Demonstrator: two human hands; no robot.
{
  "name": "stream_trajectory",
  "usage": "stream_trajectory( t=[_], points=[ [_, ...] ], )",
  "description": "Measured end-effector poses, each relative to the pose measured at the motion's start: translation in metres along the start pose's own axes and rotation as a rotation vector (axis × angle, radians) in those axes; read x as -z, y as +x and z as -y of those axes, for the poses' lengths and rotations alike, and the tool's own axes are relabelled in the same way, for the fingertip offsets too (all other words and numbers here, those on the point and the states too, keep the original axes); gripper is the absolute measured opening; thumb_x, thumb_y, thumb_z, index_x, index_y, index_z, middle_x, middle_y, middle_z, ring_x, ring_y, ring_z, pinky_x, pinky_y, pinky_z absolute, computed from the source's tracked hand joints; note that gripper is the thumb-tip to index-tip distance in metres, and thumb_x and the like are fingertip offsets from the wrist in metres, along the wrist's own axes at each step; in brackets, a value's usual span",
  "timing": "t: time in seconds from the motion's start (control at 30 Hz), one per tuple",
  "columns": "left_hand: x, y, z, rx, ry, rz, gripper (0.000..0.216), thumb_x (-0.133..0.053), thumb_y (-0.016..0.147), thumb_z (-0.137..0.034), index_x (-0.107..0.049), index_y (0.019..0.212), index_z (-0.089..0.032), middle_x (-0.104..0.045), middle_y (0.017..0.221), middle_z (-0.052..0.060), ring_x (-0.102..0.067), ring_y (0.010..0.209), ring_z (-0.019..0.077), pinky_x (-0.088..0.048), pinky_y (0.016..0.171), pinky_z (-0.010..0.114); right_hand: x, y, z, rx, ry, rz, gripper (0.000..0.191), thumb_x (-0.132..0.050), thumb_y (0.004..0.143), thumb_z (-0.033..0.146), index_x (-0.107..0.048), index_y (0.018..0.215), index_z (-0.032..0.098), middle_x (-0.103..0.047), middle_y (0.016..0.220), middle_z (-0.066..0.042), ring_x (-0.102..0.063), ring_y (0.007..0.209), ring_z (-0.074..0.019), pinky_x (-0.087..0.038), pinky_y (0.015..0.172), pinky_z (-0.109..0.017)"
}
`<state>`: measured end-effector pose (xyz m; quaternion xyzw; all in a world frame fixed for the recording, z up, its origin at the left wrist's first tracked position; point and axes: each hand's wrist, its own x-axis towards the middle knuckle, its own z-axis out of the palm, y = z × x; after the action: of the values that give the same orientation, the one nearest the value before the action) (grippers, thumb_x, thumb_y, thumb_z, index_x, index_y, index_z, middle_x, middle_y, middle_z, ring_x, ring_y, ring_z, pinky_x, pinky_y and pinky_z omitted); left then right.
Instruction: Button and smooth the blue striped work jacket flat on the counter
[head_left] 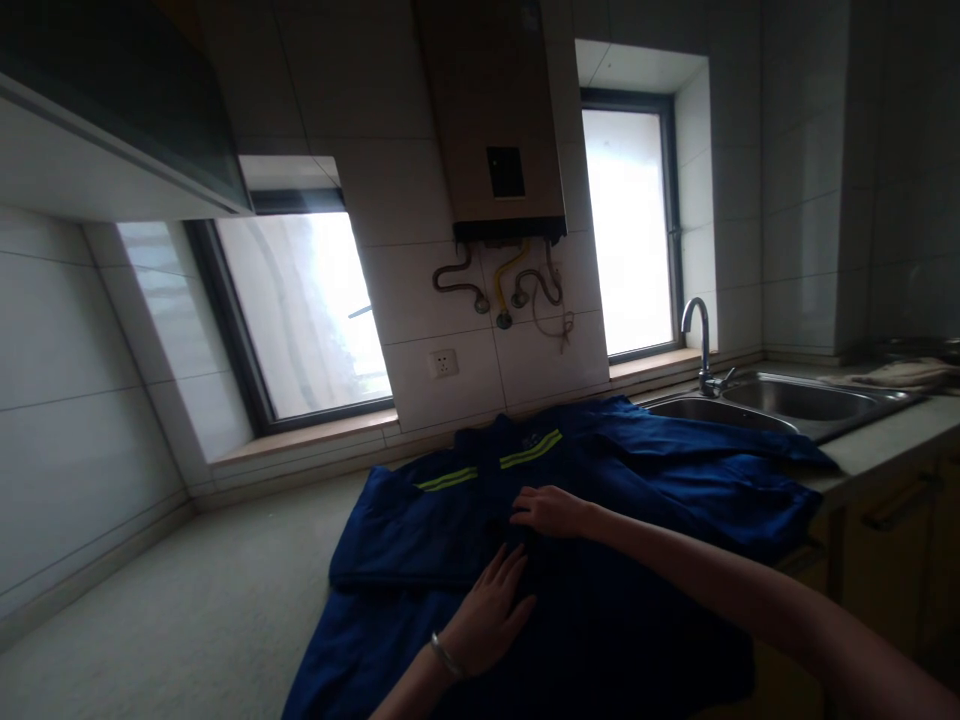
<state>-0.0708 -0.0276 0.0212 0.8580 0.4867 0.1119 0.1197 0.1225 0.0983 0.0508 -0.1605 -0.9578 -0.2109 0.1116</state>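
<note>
A dark blue work jacket [630, 600] with yellow-green stripes over the chest lies spread on the counter, collar toward the wall. One sleeve stretches right, as far as the sink; on the left, a sleeve lies folded across the body. My left hand [491, 615], with a silver bangle at the wrist, rests flat on the jacket's lower front with fingers extended. Just above and to the right, my right hand [553, 511] touches the middle of the chest below the stripes, its fingers slightly bent and apart. The dark cloth hides detail under the fingertips.
Countertop [187, 590] extends to the left. At the right is a double steel sink [810, 398] with a curved tap [702, 340]. A water heater [495, 120] with pipes hangs on the tiled wall between two windows. A cabinet [112, 110] overhangs the upper left.
</note>
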Motion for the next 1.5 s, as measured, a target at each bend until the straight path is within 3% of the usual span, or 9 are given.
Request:
stream_trajectory(
  t=[0.13, 0.37, 0.57, 0.9, 1.0, 1.1, 1.2, 1.3, 1.5],
  points=[
    [0.005, -0.001, -0.005, -0.005, 0.001, 0.025, 0.066, -0.032, 0.090, -0.056, -0.030, 0.143, -0.016, -0.026, 0.151, 0.008, -0.012, 0.141, 0.0260, -0.021, 0.116, 0.047, -0.017, 0.009, -0.006, -0.034, 0.128, -0.047, 0.019, -0.052, 0.088, 0.021, -0.063, 0.104, 0.020, -0.060, 0.112, -0.006, -0.051, 0.104, -0.0183, -0.046, 0.076, -0.026],
    [0.004, -0.002, -0.003, -0.021, 0.008, 0.036, 0.066, -0.032, 0.090, -0.056, -0.029, 0.143, -0.017, -0.023, 0.152, 0.006, -0.010, 0.141, 0.0263, -0.018, 0.116, 0.047, -0.029, 0.008, 0.004, -0.329, 0.477, -0.176, 0.027, -0.047, 0.092, 0.029, -0.063, 0.113, 0.024, -0.068, 0.102, -0.002, -0.062, 0.094, -0.0156, -0.044, 0.082, -0.024],
    [0.000, 0.000, 0.003, -0.035, -0.003, 0.026, 0.066, -0.031, 0.090, -0.057, -0.028, 0.143, -0.019, -0.024, 0.152, 0.006, -0.010, 0.141, 0.0266, -0.019, 0.116, 0.048, -0.029, -0.006, 0.010, -0.260, 0.454, -0.050, 0.029, -0.047, 0.089, 0.029, -0.066, 0.111, 0.026, -0.072, 0.095, -0.001, -0.066, 0.085, -0.0161, -0.044, 0.075, -0.023],
    [0.003, -0.001, 0.000, -0.037, 0.003, 0.019, 0.064, -0.032, 0.090, -0.056, -0.031, 0.143, -0.020, -0.027, 0.151, 0.006, -0.013, 0.141, 0.0263, -0.019, 0.116, 0.046, -0.026, -0.014, 0.012, -0.175, 0.579, -0.078, 0.031, -0.045, 0.090, 0.024, -0.067, 0.112, 0.023, -0.068, 0.109, -0.001, -0.063, 0.100, -0.0139, -0.044, 0.084, -0.020],
    [0.004, -0.002, -0.002, -0.046, -0.017, 0.013, 0.062, -0.034, 0.090, -0.054, -0.032, 0.142, -0.021, -0.029, 0.150, 0.005, -0.015, 0.140, 0.0269, -0.019, 0.116, 0.048, -0.021, -0.017, 0.012, -0.097, 0.521, -0.071, 0.031, -0.045, 0.091, 0.023, -0.065, 0.114, 0.023, -0.065, 0.116, -0.002, -0.059, 0.107, -0.0136, -0.044, 0.087, -0.022],
    [0.005, -0.002, -0.006, -0.045, -0.060, -0.018, 0.060, -0.044, 0.087, -0.049, -0.038, 0.139, -0.020, -0.035, 0.147, 0.007, -0.021, 0.139, 0.0281, -0.022, 0.115, 0.048, -0.012, -0.017, 0.014, -0.032, 0.353, -0.072, 0.027, -0.045, 0.092, 0.024, -0.066, 0.109, 0.025, -0.062, 0.118, 0.000, -0.054, 0.108, -0.0150, -0.046, 0.077, -0.022],
    [0.004, 0.000, -0.006, 0.013, -0.158, -0.234, 0.038, -0.046, 0.084, -0.028, -0.057, 0.120, -0.019, -0.052, 0.133, 0.008, -0.045, 0.125, 0.0240, -0.036, 0.108, 0.039, -0.004, -0.013, 0.016, 0.017, 0.164, -0.056, 0.022, -0.045, 0.093, 0.025, -0.067, 0.097, 0.023, -0.062, 0.108, -0.001, -0.052, 0.099, -0.0169, -0.042, 0.062, -0.021],
    [-0.001, 0.005, 0.001, 0.111, -0.136, -0.437, 0.042, -0.037, 0.079, -0.012, -0.060, 0.115, -0.016, -0.054, 0.128, 0.009, -0.050, 0.119, 0.0206, -0.039, 0.106, 0.036, 0.000, -0.010, 0.018, 0.064, 0.061, -0.027, 0.021, -0.044, 0.094, 0.024, -0.065, 0.093, 0.020, -0.060, 0.095, -0.004, -0.050, 0.090, -0.0170, -0.038, 0.055, -0.020],
    [-0.007, 0.011, 0.014, 0.130, 0.096, -0.198, 0.058, -0.038, 0.082, -0.020, -0.038, 0.140, -0.017, -0.040, 0.143, 0.008, -0.035, 0.130, 0.0282, -0.033, 0.108, 0.047, 0.002, -0.010, 0.022, 0.071, 0.024, 0.012, 0.020, -0.043, 0.094, 0.021, -0.063, 0.095, 0.017, -0.057, 0.088, -0.006, -0.048, 0.088, -0.0177, -0.034, 0.051, -0.020]
  ],
)
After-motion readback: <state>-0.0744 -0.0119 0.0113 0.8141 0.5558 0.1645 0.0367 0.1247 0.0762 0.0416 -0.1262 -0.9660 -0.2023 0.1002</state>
